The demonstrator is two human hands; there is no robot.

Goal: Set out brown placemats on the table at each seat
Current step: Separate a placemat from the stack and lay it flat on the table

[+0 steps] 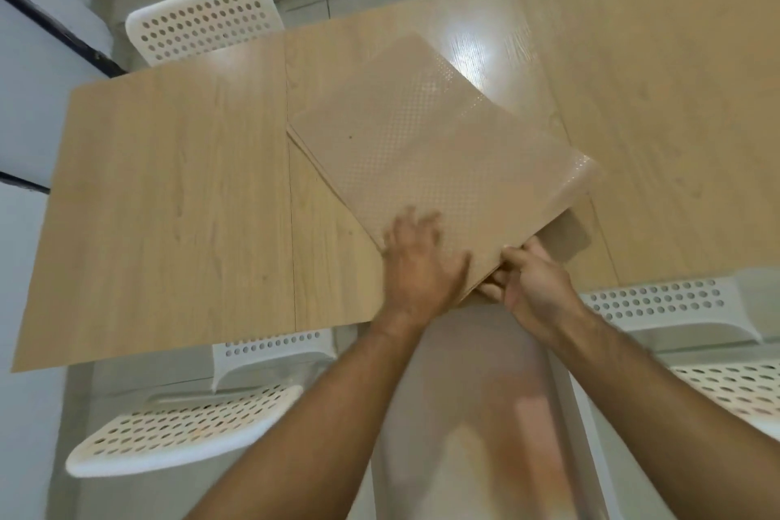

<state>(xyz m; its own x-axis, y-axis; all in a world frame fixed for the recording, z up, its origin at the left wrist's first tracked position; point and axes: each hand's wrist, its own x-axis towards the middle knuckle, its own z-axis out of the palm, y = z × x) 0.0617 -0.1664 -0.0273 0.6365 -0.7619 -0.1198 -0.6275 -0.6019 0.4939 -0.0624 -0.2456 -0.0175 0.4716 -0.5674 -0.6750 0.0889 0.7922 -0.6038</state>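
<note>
While the left hand lies flat with fingers spread on the near edge of a stack of brown, dot-textured rectangular placemats, the right hand pinches the stack's near corner, thumb on top and fingers curled beneath. The stack sits askew on the pale wood-grain table, its near corner at the table's front edge and one lower mat's rounded corner poking out to the right. White perforated plastic chairs stand around the table on both long sides.
</note>
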